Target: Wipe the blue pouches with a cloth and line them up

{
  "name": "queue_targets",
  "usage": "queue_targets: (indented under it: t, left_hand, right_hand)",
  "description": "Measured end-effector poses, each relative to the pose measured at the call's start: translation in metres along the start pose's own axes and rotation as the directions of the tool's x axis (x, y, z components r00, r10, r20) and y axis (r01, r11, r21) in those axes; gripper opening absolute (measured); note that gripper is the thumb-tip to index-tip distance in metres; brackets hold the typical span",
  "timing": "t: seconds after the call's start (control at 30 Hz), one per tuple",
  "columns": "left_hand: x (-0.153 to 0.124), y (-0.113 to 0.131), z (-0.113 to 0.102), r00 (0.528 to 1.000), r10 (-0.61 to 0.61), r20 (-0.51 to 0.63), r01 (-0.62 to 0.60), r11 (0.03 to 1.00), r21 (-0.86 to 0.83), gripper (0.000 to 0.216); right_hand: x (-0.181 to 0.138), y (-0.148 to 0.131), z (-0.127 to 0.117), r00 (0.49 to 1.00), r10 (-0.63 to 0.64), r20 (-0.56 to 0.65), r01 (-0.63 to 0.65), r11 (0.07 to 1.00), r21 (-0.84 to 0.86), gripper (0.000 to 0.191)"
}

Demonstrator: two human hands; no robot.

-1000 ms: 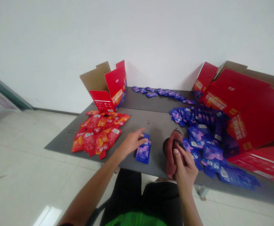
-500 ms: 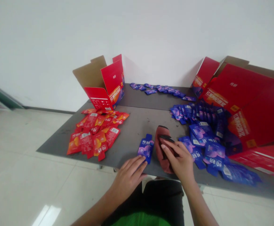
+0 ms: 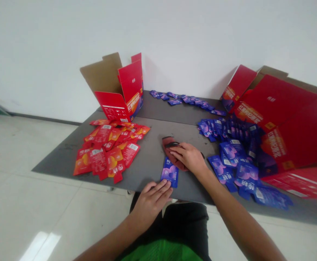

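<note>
The blue pouch [image 3: 170, 174] lies on the table [image 3: 153, 152] at one o'clock from the left hand [image 3: 153, 201], whose fingers rest together on its near end, presumably against sliding, while the right hand [image 3: 191, 156] clamps its fingers on reddish-brown cloth [image 3: 172, 155] (bunched, likely for grip) at the pouch's one-o'clock corner.

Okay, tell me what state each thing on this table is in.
Cloth: bunched under the right hand.
Single blue pouch: flat, partly covered, left hand on near end.
Red pouches: heaped, overlapping.
Right blue pouches: heaped, overlapping.
Back blue pouches: in uneven row.
Left carton: upright, flaps open.
Right carton: open.
</note>
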State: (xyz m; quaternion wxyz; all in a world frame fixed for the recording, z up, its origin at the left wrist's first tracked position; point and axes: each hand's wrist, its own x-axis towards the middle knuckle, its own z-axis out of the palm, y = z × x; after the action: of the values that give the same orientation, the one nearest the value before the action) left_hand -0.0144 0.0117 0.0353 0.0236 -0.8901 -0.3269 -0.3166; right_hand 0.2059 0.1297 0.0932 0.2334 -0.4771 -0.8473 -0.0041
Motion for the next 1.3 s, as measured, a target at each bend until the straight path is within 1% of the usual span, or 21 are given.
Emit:
queue_targets:
  t: [0.07, 0.1, 0.17, 0.23, 0.27, 0.33, 0.4, 0.43, 0.5, 0.53, 0.6, 0.67, 0.73, 0.83, 0.87, 0.93, 1.0, 1.07, 1.13, 1.23, 1.3]
  left_hand:
    - [-0.001, 0.001, 0.002, 1.000, -0.019, -0.017, 0.019, 1.000, -0.023, 0.024]
    - [-0.002, 0.002, 0.004, 0.999, -0.039, -0.022, 0.038, 0.998, -0.042, 0.022]
    - [-0.003, 0.003, 0.005, 0.996, -0.087, -0.018, 0.085, 0.993, -0.081, 0.019]
    - [-0.003, 0.004, 0.006, 0.994, -0.110, 0.000, 0.109, 0.989, -0.098, 0.020]
    - [-0.003, 0.004, 0.005, 0.994, -0.106, 0.006, 0.106, 0.990, -0.095, 0.021]
    - [-0.003, 0.003, 0.005, 0.997, -0.079, 0.004, 0.079, 0.994, -0.076, 0.025]
    - [-0.004, 0.003, 0.006, 0.997, -0.074, -0.012, 0.073, 0.995, -0.069, 0.027]
    - [-0.004, 0.003, 0.007, 0.997, -0.077, -0.022, 0.075, 0.994, -0.074, 0.027]
    - [-0.006, 0.004, 0.010, 0.995, -0.094, -0.036, 0.090, 0.991, -0.096, 0.026]
    - [-0.007, 0.004, 0.012, 0.993, -0.109, -0.037, 0.105, 0.988, -0.115, 0.025]
    - [-0.008, 0.005, 0.014, 0.989, -0.147, -0.019, 0.142, 0.978, -0.153, 0.020]
    - [-0.009, 0.006, 0.014, 0.985, -0.171, -0.003, 0.168, 0.971, -0.169, 0.019]
    - [-0.009, 0.006, 0.014, 0.988, -0.156, -0.001, 0.154, 0.976, -0.155, 0.021]
    - [-0.008, 0.006, 0.013, 0.992, -0.126, -0.008, 0.125, 0.984, -0.124, 0.027]
    - [-0.007, 0.006, 0.013, 0.992, -0.128, -0.011, 0.126, 0.985, -0.120, 0.027]
    - [-0.006, 0.006, 0.013, 0.990, -0.135, -0.026, 0.131, 0.984, -0.123, 0.026]
    - [-0.005, 0.007, 0.013, 0.987, -0.155, -0.036, 0.149, 0.979, -0.140, 0.022]
    - [-0.004, 0.008, 0.013, 0.982, -0.185, -0.032, 0.178, 0.970, -0.163, 0.017]
    - [-0.004, 0.008, 0.012, 0.980, -0.195, -0.028, 0.188, 0.967, -0.171, 0.016]
    - [-0.003, 0.007, 0.010, 0.987, -0.155, -0.039, 0.147, 0.978, -0.144, 0.023]
    - [-0.003, 0.007, 0.010, 0.989, -0.140, -0.049, 0.133, 0.983, -0.125, 0.025]
  right_hand:
    - [-0.005, -0.014, -0.008, 0.998, 0.001, -0.057, -0.001, 1.000, 0.000, 0.027]
    - [-0.011, -0.023, -0.010, 0.998, -0.031, -0.056, 0.032, 0.999, 0.025, 0.028]
    - [-0.024, -0.035, -0.008, 0.989, -0.145, 0.013, 0.143, 0.984, 0.104, 0.027]
    - [-0.029, -0.032, -0.002, 0.975, -0.208, 0.084, 0.192, 0.968, 0.164, 0.025]
    - [-0.027, -0.025, 0.001, 0.977, -0.189, 0.098, 0.171, 0.972, 0.163, 0.025]
    - [-0.016, -0.006, 0.005, 0.994, -0.081, 0.075, 0.074, 0.993, 0.095, 0.026]
    - [-0.004, 0.007, 0.001, 1.000, 0.013, 0.002, -0.013, 1.000, 0.015, 0.026]
    - [-0.002, 0.006, -0.002, 0.998, 0.034, -0.047, -0.033, 0.999, 0.011, 0.026]
    - [-0.008, -0.007, -0.008, 0.993, 0.019, -0.120, -0.011, 0.998, 0.062, 0.026]
    - [-0.015, -0.018, -0.009, 0.992, -0.014, -0.123, 0.027, 0.994, 0.102, 0.027]
    - [-0.030, -0.035, -0.005, 0.990, -0.132, -0.048, 0.138, 0.978, 0.158, 0.026]
    - [-0.036, -0.039, 0.003, 0.980, -0.194, 0.032, 0.184, 0.961, 0.206, 0.024]
    - [-0.028, -0.025, 0.012, 0.985, -0.161, 0.058, 0.147, 0.969, 0.197, 0.024]
    - [-0.001, 0.002, 0.011, 0.998, -0.068, 0.018, 0.067, 0.996, 0.056, 0.024]
    - [0.006, 0.006, 0.006, 0.999, -0.042, -0.015, 0.042, 0.999, 0.021, 0.024]
    - [0.008, -0.001, -0.003, 0.997, -0.013, -0.078, 0.015, 1.000, 0.024, 0.025]
    - [-0.004, -0.018, -0.009, 0.995, -0.059, -0.075, 0.065, 0.994, 0.083, 0.026]
    - [-0.019, -0.033, -0.005, 0.984, -0.178, 0.015, 0.174, 0.975, 0.140, 0.025]
    - [-0.024, -0.033, 0.005, 0.970, -0.227, 0.082, 0.210, 0.961, 0.179, 0.025]
    - [-0.007, -0.006, 0.014, 0.992, -0.106, 0.067, 0.099, 0.989, 0.110, 0.025]
    - [0.009, 0.009, 0.007, 1.000, -0.020, 0.012, 0.019, 0.999, 0.029, 0.024]
